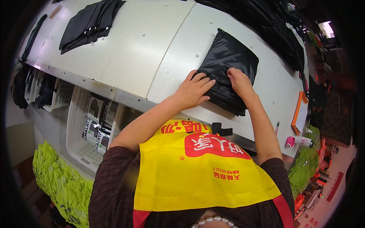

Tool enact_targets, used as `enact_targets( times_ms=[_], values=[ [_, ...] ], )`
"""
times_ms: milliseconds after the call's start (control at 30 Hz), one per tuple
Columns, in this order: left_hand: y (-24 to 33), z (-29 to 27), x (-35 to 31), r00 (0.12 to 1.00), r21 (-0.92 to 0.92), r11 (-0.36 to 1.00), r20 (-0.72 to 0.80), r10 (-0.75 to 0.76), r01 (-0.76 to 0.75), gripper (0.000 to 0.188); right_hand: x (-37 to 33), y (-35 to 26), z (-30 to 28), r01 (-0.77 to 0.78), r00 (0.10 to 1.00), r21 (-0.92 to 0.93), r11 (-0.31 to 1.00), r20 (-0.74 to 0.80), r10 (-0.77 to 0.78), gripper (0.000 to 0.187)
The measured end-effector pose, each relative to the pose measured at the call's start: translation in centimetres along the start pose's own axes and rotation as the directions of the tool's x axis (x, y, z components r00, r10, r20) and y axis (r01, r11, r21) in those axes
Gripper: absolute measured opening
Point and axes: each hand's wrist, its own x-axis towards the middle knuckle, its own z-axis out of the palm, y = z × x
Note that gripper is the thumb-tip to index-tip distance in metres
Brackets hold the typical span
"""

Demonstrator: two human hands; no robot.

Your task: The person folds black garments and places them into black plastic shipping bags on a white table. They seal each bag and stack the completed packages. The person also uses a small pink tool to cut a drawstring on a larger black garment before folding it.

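Note:
A glossy black folded garment (231, 53) lies at an angle on the pale worktable (167, 76) in front of me. Across its near left edge rests my left hand (194, 90), fingers apart and flat on the fabric. My right hand (240, 83) is on the garment's right side, its fingers curled and pinching the cloth near the middle. The fingertips of that hand are partly hidden. Under my hands the near part of the fabric looks layered and creased.
More black folded garments (89, 26) lie at the far left, and a dark pile (262, 19) runs along the far right. White baskets (76, 114) sit below the table's left edge, beside lime-green fabric (61, 182). An orange-edged box (299, 114) and a bottle (304, 141) stand at the right.

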Motion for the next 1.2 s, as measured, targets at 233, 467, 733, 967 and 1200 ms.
enact_targets(
  times_ms=[233, 467, 733, 967, 1200],
  values=[
    [-0.2, 1.2, -0.2, 0.995, 0.061, 0.995, -0.06, 0.083, -0.08, 0.06, -0.4, -1.8, -0.1, 0.153, 0.986, -0.19, 0.97, -0.039, -0.163, 0.013],
    [-0.4, 1.2, 0.7, 0.989, 0.087, 0.99, -0.087, 0.118, -0.111, 0.056, 1.6, 0.0, 1.9, 0.255, 0.962, -0.207, 0.945, -0.044, -0.269, 0.012],
    [-0.9, 2.7, 4.8, 0.994, 0.222, 0.971, 0.041, -0.103, 0.091, 0.014, 1.3, -2.8, -0.5, 0.334, 0.94, 0.25, 0.909, -0.166, -0.299, 0.016],
    [-0.4, 3.0, 5.4, 0.988, 0.121, 0.982, -0.078, -0.134, 0.143, 0.027, -0.7, 1.2, -3.0, -0.033, 0.992, 0.029, 0.999, 0.124, 0.03, 0.017],
    [1.1, -0.2, 4.2, 0.974, 0.236, 0.965, 0.167, -0.154, 0.113, 0.05, -4.3, 4.9, -2.0, -0.285, 0.952, 0.335, 0.898, 0.209, 0.224, 0.016]
  ],
)
